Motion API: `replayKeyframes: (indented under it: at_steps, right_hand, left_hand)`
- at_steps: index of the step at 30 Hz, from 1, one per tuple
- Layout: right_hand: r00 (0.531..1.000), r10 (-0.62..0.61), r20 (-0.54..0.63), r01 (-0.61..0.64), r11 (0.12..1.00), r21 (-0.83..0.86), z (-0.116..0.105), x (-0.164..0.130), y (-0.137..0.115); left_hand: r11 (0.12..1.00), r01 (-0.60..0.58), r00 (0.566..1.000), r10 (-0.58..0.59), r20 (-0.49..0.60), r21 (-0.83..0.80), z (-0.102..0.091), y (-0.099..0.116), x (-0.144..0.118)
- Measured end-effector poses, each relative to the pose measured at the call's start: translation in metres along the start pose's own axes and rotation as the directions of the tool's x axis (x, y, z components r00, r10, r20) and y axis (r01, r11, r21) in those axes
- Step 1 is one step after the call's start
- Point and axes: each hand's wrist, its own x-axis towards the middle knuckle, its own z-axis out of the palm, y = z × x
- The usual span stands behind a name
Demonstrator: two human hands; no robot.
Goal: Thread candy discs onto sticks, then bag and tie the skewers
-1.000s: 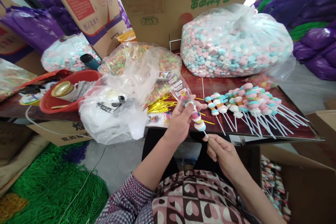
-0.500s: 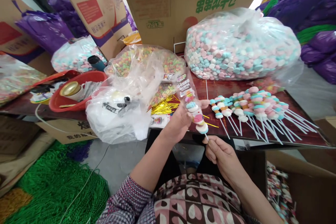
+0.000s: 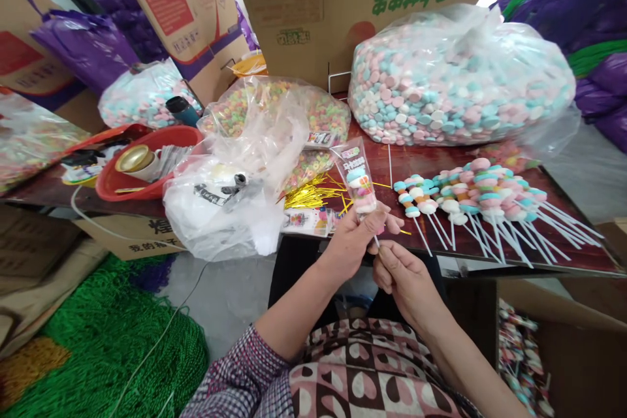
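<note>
A marshmallow skewer (image 3: 360, 184) stands tilted in a clear printed sleeve above the table edge. My left hand (image 3: 351, 238) is closed around the sleeve's lower end. Just below it, the fingers of my right hand (image 3: 399, 268) pinch the white stick, most of which they hide. Beyond my left hand lie gold twist ties (image 3: 308, 194) and a stack of flat printed sleeves (image 3: 307, 222). Right of my hands, several unwrapped marshmallow skewers (image 3: 490, 194) rest in a pile, sticks pointing towards me.
A big bag of marshmallows (image 3: 455, 85) sits at the back of the dark red table (image 3: 377, 160). Bags of ring-shaped candy (image 3: 235, 114), a crumpled plastic bag (image 3: 230, 202) and a red basin (image 3: 147, 192) occupy the left. A carton (image 3: 578, 366) holding wrapped skewers stands low right.
The skewer has gone further down into the sleeve. My left hand has slid down to the sleeve's lower end, close to my right hand. The view has shifted slightly.
</note>
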Motion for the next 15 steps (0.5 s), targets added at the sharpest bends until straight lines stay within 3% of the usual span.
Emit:
replayKeyframes:
  at_steps: [4,8,12,15]
  right_hand:
    - [0.998,-0.039,-0.044,0.036,0.998,-0.060,-0.004,-0.001,-0.001]
    - [0.988,-0.063,-0.143,0.051,0.995,-0.090,-0.010,-0.001,0.002]
    - [0.988,-0.059,-0.143,0.040,0.990,-0.134,-0.012,-0.001,0.005]
    - [0.992,-0.022,-0.123,0.001,0.986,-0.166,-0.013,-0.003,0.008]
  left_hand:
    - [0.998,-0.063,0.998,0.063,0.024,-0.016,-0.005,0.004,0.000]
    - [0.998,-0.027,0.994,0.033,0.108,-0.056,-0.009,0.014,0.004]
    - [0.971,-0.095,0.994,0.106,0.037,-0.218,-0.015,0.033,0.012]
    - [0.971,-0.144,0.990,0.143,-0.018,-0.190,-0.018,0.039,0.016]
